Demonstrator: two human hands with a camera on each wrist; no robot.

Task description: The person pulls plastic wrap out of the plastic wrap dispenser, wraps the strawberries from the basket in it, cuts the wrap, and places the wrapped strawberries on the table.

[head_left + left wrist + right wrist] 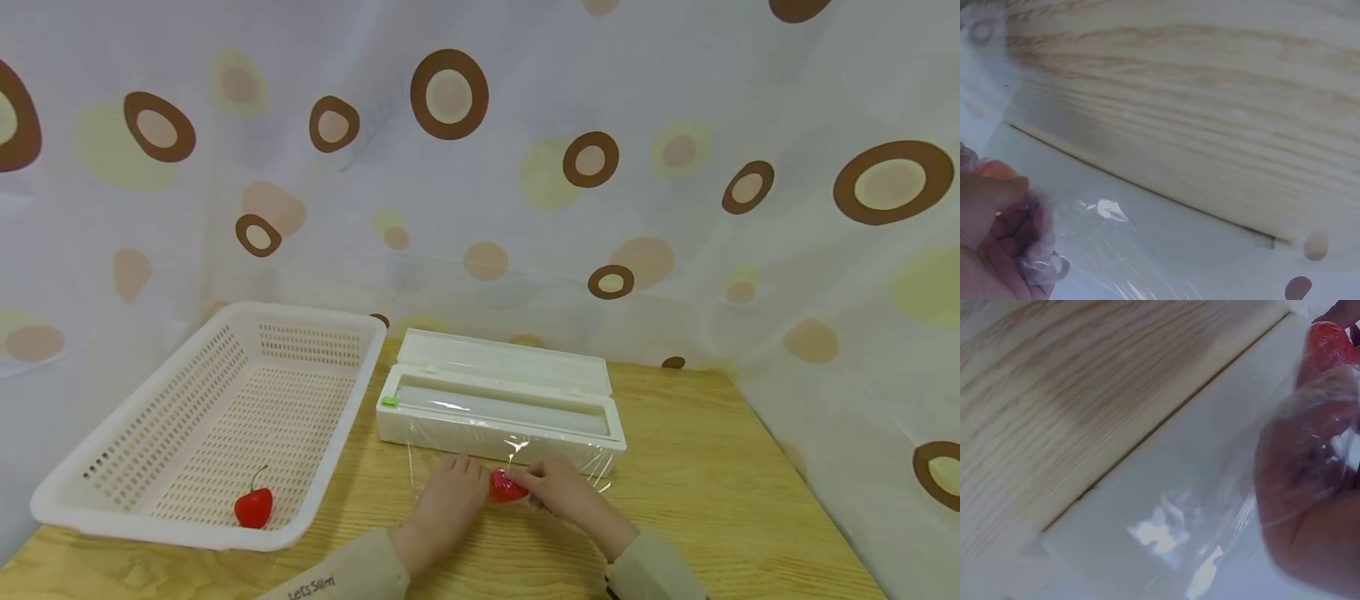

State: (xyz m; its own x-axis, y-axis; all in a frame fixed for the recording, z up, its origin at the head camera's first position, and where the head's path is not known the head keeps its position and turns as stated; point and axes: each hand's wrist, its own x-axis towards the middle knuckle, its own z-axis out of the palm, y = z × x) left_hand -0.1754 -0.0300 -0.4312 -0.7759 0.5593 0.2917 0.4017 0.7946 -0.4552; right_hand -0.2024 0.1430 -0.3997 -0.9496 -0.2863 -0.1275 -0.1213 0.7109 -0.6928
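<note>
A shiny red fruit (507,486), wrapped in clear cling film (517,447), lies between both hands just in front of the white film box (501,417). My left hand (452,497) holds the fruit from its left side; in the left wrist view the thumb presses on it and film bunches over the curled fingers. My right hand (564,493) pinches the film at the fruit's right side, and film drapes over it in the right wrist view. The sheet still runs back to the roll (495,406). The fruit's exact kind is hidden by the film.
A white perforated basket (360,400) stands to the left, with a red cherry (253,508) with a green stem in its near corner. The box lid (502,360) is raised at the back. A spotted curtain (480,192) hangs behind the wooden table (690,483).
</note>
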